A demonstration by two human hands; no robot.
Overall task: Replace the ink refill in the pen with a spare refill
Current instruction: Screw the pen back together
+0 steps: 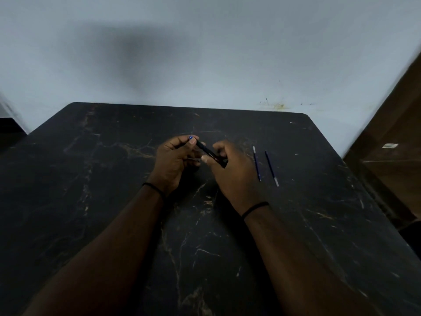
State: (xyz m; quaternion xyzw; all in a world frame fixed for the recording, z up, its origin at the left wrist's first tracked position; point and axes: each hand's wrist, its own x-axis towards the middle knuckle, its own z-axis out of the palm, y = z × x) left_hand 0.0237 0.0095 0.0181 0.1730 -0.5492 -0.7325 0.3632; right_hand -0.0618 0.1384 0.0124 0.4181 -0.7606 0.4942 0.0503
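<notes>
I hold the pen [210, 153] in both hands above the middle of the table [114, 179]. It is black, with a blue end that shows at my left fingertips, and it slants from upper left down to lower right. My left hand [175, 163] pinches the blue end between thumb and forefinger, the other fingers curled under. My right hand [234, 172] is curled round the lower end of the barrel, thumb laid along it. The two hands are close together, joined by the pen, and I cannot tell whether the barrel is unscrewed or whole.

Just right of my right hand lie two refills, flat on the table. The near refill [257, 164] is beside my knuckles, its pale end pointing away from me. The far refill [271, 168] lies a little further right, almost parallel, its pale end toward me. They are apart from each other and neither touches my hand.

The table is dark with pale veins. Its far edge runs close behind my hands and meets the wall [205, 53]; its far corners are rounded. The right edge slants down past the refills, with bare tabletop between it and them. To the left of my hands the top runs wide to the left edge. Toward me it stretches under both forearms. Each wrist wears a thin black band [153, 187]. A brown wooden panel [396, 133] stands beyond the right edge.
</notes>
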